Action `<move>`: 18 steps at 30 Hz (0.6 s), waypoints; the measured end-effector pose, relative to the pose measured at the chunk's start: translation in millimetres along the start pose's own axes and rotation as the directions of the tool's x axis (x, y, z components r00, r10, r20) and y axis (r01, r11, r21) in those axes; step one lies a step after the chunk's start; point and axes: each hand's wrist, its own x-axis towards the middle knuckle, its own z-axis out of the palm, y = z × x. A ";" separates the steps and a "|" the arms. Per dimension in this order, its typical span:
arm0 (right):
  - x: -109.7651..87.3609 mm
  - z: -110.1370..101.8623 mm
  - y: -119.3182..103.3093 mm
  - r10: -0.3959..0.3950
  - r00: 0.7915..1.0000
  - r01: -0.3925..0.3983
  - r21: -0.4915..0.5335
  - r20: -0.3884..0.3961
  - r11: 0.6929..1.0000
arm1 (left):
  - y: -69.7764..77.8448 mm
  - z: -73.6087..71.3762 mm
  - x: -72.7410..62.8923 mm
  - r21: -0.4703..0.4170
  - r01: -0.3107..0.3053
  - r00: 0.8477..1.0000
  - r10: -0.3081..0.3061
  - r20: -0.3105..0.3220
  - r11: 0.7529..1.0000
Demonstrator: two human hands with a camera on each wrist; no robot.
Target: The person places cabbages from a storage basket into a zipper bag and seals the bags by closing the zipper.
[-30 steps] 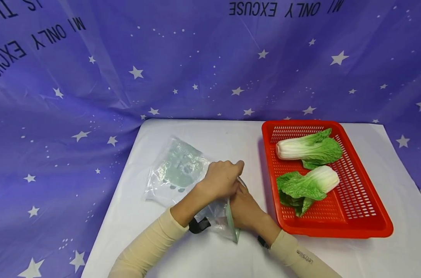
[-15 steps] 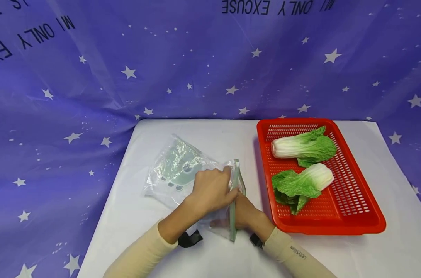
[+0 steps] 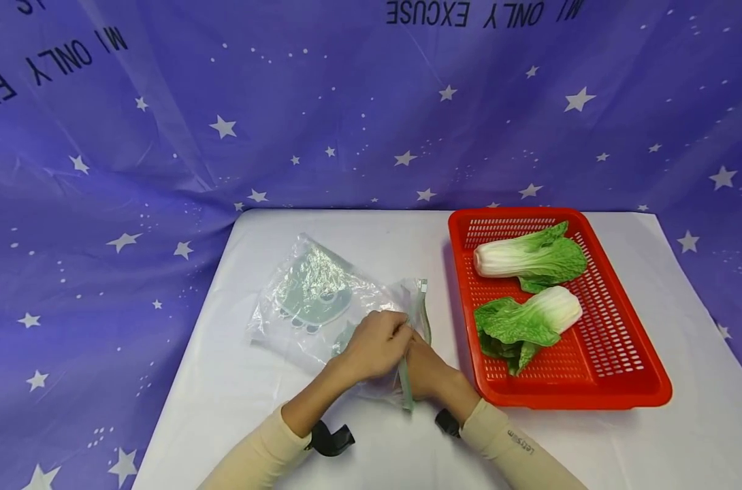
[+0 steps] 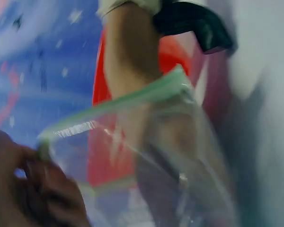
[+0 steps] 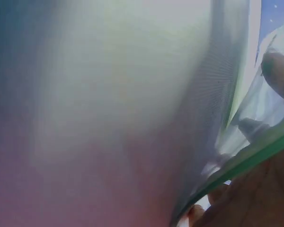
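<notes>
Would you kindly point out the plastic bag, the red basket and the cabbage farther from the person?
Plastic bag (image 3: 320, 309), head view: on its green printed patch.
Red basket (image 3: 579, 395), head view: on its near wall.
Farther cabbage (image 3: 529, 257), head view: where white stalk meets green leaf.

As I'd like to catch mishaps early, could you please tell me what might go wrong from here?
The thin clear bag could slip or tear at its green rim, where the left hand grips it while the right hand appears to be inside the mouth. The right forearm lies close beside the red basket, so drawing it back sideways might bump the basket and jostle the cabbages inside.
</notes>
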 end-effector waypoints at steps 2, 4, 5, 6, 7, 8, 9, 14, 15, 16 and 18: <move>1.3 1.4 1.4 -0.004 0.999 0.005 -0.020 0.053 1.000 | -9.9 -1.6 1.4 -0.229 0.021 0.998 -0.007 0.061 0.973; 1.9 2.3 3.5 -0.014 0.998 0.016 -0.031 0.065 0.999 | -17.8 -1.4 1.7 -0.344 0.025 0.995 0.010 0.097 0.939; 2.1 2.2 4.3 -0.029 0.998 0.031 -0.041 0.055 0.999 | -20.5 -1.2 1.4 -0.371 0.023 0.994 0.017 0.106 0.928; 2.6 1.6 4.8 -0.043 0.998 0.044 -0.046 0.036 0.998 | -22.6 -1.0 1.0 -0.381 0.022 0.994 0.022 0.109 0.924; 3.1 0.4 4.7 -0.054 0.998 0.054 -0.044 0.013 0.998 | -23.7 -1.0 0.6 -0.386 0.019 0.994 0.025 0.110 0.922; 3.2 -1.3 4.1 -0.062 0.998 0.062 -0.044 -0.008 0.997 | -24.6 -0.8 0.2 -0.386 0.016 0.994 0.028 0.107 0.923; 2.7 -3.6 2.6 -0.066 0.997 0.065 -0.045 -0.027 0.997 | -25.1 -0.9 -0.2 -0.381 0.014 0.994 0.027 0.104 0.924; -10.8 -23.3 -20.8 -0.012 1.000 0.010 -0.050 -0.021 0.999 | -26.4 -3.3 -2.2 -0.375 0.029 0.995 0.011 0.103 0.927; -15.6 -28.2 -27.5 0.008 1.000 -0.009 -0.054 -0.005 0.999 | -26.6 -4.1 -2.5 -0.375 0.032 0.995 0.007 0.103 0.926; -20.7 -33.7 -34.3 0.027 1.000 -0.026 -0.049 0.015 0.998 | -26.7 -5.1 -2.7 -0.373 0.034 0.995 0.003 0.100 0.927; -31.5 -46.2 -46.9 0.060 0.997 -0.059 -0.024 0.058 0.998 | -27.1 -6.5 -2.8 -0.368 0.037 0.996 -0.004 0.092 0.929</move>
